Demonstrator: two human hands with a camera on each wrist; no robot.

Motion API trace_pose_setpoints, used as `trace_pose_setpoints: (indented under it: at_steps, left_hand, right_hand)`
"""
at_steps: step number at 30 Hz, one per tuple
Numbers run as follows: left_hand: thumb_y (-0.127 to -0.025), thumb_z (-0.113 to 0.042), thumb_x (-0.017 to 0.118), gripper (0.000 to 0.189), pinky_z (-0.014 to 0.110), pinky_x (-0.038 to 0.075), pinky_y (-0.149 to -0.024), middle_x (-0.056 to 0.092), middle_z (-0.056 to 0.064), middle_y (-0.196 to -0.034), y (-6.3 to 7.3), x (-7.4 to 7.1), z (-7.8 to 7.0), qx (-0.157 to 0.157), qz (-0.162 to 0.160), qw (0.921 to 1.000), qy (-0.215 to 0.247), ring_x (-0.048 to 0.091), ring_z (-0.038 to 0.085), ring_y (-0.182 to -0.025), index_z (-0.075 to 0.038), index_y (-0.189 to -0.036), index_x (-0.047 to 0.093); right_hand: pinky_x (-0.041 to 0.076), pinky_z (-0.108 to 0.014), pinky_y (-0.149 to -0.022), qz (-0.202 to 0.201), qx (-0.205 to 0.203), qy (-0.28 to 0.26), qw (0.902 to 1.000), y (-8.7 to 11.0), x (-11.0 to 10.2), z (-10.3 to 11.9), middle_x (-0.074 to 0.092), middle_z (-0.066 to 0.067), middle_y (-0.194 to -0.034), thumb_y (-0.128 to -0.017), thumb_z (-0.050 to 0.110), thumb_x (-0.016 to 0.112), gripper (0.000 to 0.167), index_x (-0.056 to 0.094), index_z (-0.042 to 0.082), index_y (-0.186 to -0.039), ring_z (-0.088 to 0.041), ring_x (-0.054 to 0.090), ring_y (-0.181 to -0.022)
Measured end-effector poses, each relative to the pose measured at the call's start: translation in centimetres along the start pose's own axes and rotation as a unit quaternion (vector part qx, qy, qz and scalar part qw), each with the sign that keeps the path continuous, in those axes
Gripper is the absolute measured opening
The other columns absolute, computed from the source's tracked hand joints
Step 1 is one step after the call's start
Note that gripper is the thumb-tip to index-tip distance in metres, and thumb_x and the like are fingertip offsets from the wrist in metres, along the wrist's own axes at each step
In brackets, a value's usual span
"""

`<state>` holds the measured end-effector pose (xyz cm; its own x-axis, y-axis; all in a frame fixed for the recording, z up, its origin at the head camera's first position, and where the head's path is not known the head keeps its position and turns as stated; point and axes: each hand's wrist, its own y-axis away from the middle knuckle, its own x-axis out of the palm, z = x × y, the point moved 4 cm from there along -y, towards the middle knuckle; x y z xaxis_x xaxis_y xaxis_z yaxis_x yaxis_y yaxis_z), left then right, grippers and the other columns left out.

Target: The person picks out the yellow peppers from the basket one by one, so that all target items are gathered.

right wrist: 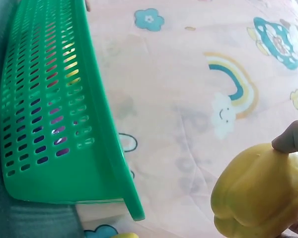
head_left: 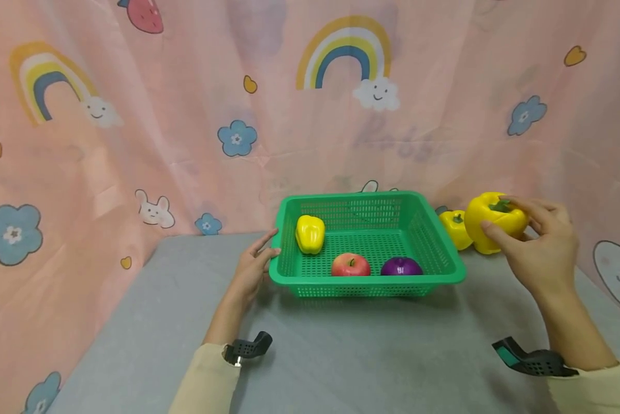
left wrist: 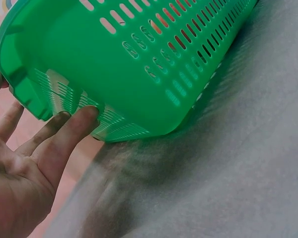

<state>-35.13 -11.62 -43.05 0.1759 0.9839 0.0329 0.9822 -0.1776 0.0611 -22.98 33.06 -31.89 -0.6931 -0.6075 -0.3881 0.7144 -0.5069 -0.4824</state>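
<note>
A yellow bell pepper point(head_left: 496, 221) with a green stem is in my right hand point(head_left: 545, 250), pinched between thumb and fingers to the right of the green basket point(head_left: 367, 280). In the right wrist view the held pepper point(right wrist: 258, 193) shows at the lower right, beside the patterned cloth. My left hand point(head_left: 250, 267) holds the basket's left rim, and the left wrist view has its fingers point(left wrist: 77, 126) against the outer wall under the rim. Inside the basket lie a yellow bell pepper point(head_left: 310, 234), a red apple point(head_left: 350, 265) and a shiny purple round item point(head_left: 401, 267), partly hidden by the front rim.
Another yellow pepper point(head_left: 456, 229) stands on the grey table point(head_left: 341, 351) by the basket's right end, partly behind the held one. A pink patterned cloth point(head_left: 186, 115) hangs along the table's back. Dark bands with small mounts circle both wrists.
</note>
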Motion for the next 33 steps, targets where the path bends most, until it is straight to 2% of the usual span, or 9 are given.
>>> trace_pose_setpoints:
  at_steps: [7,14,17,20,23,26,28,30,33]
  left_hand:
    - [-0.097,-0.017,0.058,0.056,0.027,0.060,-0.067,0.061,0.024,-0.139,0.2,-0.1,-0.1,0.001,-0.003,1.0000,-0.003,0.074,0.011,-0.071,-0.034,-0.150,0.048]
    - [-0.098,-0.017,0.058,0.056,0.026,0.059,-0.065,0.060,0.024,-0.140,0.1,-0.2,0.0,-0.001,0.001,1.0000,0.001,0.072,0.009,-0.068,-0.034,-0.150,0.048]
    - [-0.098,-0.017,0.058,0.056,0.025,0.058,-0.064,0.061,0.024,-0.139,0.1,-0.2,0.1,-0.003,0.001,1.0000,0.003,0.070,0.008,-0.066,-0.035,-0.150,0.049]
    - [-0.098,-0.017,0.058,0.056,0.026,0.058,-0.064,0.061,0.024,-0.138,0.0,-0.2,0.1,-0.003,0.000,1.0000,0.003,0.071,0.009,-0.067,-0.034,-0.150,0.049]
    - [-0.098,-0.017,0.058,0.056,0.027,0.059,-0.065,0.061,0.023,-0.139,0.0,-0.2,0.1,-0.004,-0.002,1.0000,0.002,0.073,0.011,-0.071,-0.034,-0.150,0.049]
    - [-0.097,-0.017,0.058,0.056,0.026,0.059,-0.065,0.062,0.023,-0.139,0.0,-0.1,0.0,-0.004,-0.003,1.0000,0.003,0.073,0.011,-0.071,-0.034,-0.150,0.049]
    - [-0.097,-0.017,0.058,0.056,0.026,0.059,-0.065,0.062,0.023,-0.138,0.0,-0.1,0.0,-0.004,-0.003,1.0000,0.002,0.073,0.011,-0.070,-0.034,-0.150,0.049]
    - [-0.097,-0.016,0.058,0.056,0.026,0.059,-0.065,0.062,0.024,-0.138,0.0,0.0,0.0,-0.003,-0.002,1.0000,0.004,0.073,0.011,-0.070,-0.034,-0.150,0.049]
    - [-0.097,-0.016,0.058,0.056,0.026,0.060,-0.067,0.062,0.024,-0.138,-0.1,0.0,0.0,-0.002,0.000,1.0000,0.007,0.074,0.011,-0.072,-0.034,-0.150,0.049]
  right_hand:
    - [0.039,0.003,-0.076,-0.020,-0.017,-0.001,0.9996,-0.2,0.4,-0.5,0.039,0.033,-0.113,-0.082,0.016,0.082,0.050,0.069,0.005,-0.129,0.007,0.042,-0.109]
    - [0.041,0.002,-0.078,-0.012,-0.033,0.015,0.9993,-0.4,0.7,-0.9,0.039,0.032,-0.118,-0.084,0.014,0.081,0.049,0.069,0.013,-0.131,0.006,0.039,-0.113]
    - [0.036,0.006,-0.074,0.001,-0.062,0.022,0.9978,-0.5,0.9,-1.0,0.045,0.021,-0.123,-0.083,0.011,0.081,0.047,0.069,0.009,-0.129,0.006,0.036,-0.113]
    - [0.031,0.008,-0.073,0.020,-0.087,0.034,0.9954,-0.5,1.1,-1.2,0.050,-0.001,-0.131,-0.083,0.011,0.081,0.047,0.067,0.004,-0.127,0.001,0.035,-0.113]
    - [0.028,0.008,-0.073,0.039,-0.096,0.050,0.9933,-0.5,1.3,-1.5,0.048,-0.018,-0.136,-0.084,0.014,0.081,0.046,0.065,0.001,-0.125,-0.013,0.039,-0.117]
    - [0.027,0.007,-0.074,0.051,-0.098,0.064,0.9918,-0.6,1.5,-1.9,0.048,-0.024,-0.139,-0.085,0.017,0.080,0.047,0.063,-0.001,-0.125,-0.032,0.044,-0.119]
    - [0.026,0.007,-0.075,0.052,-0.102,0.069,0.9911,-0.6,1.5,-2.2,0.050,-0.026,-0.139,-0.085,0.017,0.079,0.047,0.063,-0.003,-0.125,-0.037,0.045,-0.119]
    - [0.026,0.006,-0.075,0.046,-0.106,0.072,0.9907,-0.6,1.6,-2.6,0.053,-0.027,-0.135,-0.085,0.017,0.080,0.048,0.062,-0.004,-0.124,-0.029,0.047,-0.112]
    - [0.027,0.005,-0.074,0.034,-0.110,0.073,0.9906,-0.6,1.8,-3.4,0.058,-0.025,-0.125,-0.083,0.016,0.081,0.047,0.063,-0.004,-0.122,-0.007,0.043,-0.102]
